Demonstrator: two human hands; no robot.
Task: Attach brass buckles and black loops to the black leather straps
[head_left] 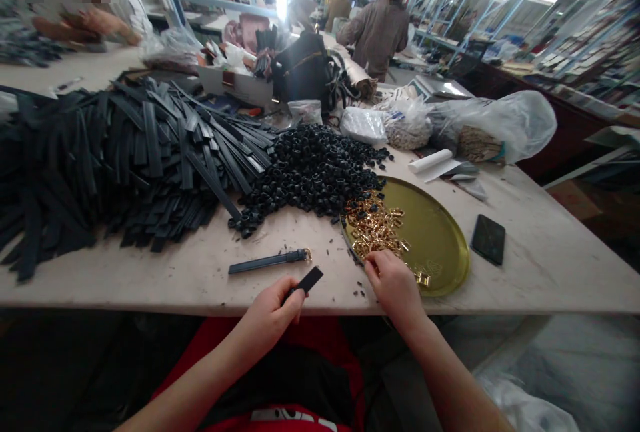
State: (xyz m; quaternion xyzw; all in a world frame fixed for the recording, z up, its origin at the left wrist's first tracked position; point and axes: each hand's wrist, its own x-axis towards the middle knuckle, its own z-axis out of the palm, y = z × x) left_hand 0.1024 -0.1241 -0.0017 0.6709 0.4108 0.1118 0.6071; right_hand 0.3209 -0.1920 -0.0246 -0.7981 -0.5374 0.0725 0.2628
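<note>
My left hand [277,305] is closed round a short black strap [311,279], whose flat end sticks out past the thumb. At the near left rim of a round gold-coloured tray [437,229], my right hand [395,289] has its fingers pinched together beside a heap of small gold buckles [377,222]. What those fingertips hold, if anything, is hidden. On the table just beyond my left hand lies a black strap with a gold buckle on its right end [265,263]. A heap of small black loops [313,169] borders the buckles and partly spills onto the tray.
A large pile of black straps [125,145] covers the table's left side. A phone [488,239] lies right of the tray. Plastic-wrapped bundles [410,125], a white paper roll [433,162] and a black bag [303,69] stand behind. Other people work farther back.
</note>
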